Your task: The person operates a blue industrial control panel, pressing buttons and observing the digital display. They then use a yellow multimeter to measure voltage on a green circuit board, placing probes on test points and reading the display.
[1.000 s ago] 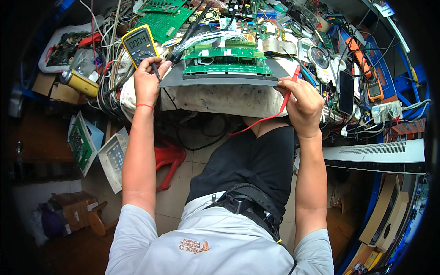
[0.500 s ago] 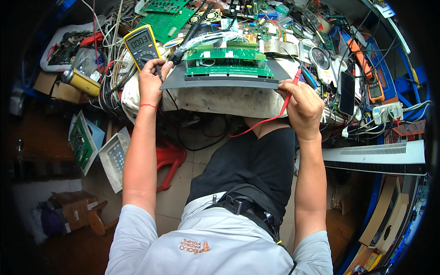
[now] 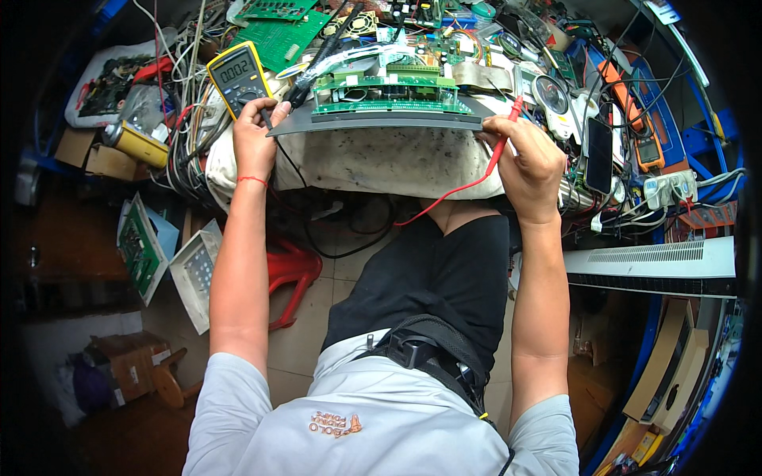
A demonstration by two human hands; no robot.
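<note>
A dark grey panel (image 3: pixel 377 124) carrying stacked green circuit boards (image 3: pixel 389 105) is held by its two ends at the front of the bench. My left hand (image 3: pixel 255 147) is closed at its left end, with a black test probe (image 3: pixel 267 120) between the fingers. At the right end, my right hand (image 3: pixel 530 165) grips the panel's corner along with a red test probe (image 3: pixel 498 153), whose tip points up. A yellow multimeter (image 3: pixel 240 77) with a lit display leans just beyond my left hand. Both hands' fingertips are partly hidden.
A stained white cloth (image 3: pixel 389 163) covers the bench's front edge. Loose cables (image 3: pixel 186 143), boards and parts crowd the bench behind. On the right lie a magnifier (image 3: pixel 552 99), a phone (image 3: pixel 599 155) and an orange meter (image 3: pixel 649 147). Below stands a red stool (image 3: pixel 290 274).
Both hands and the panel have shifted slightly away from me and to the left, and more of the white cloth shows below. The multimeter has moved slightly left. Both probes stay held.
</note>
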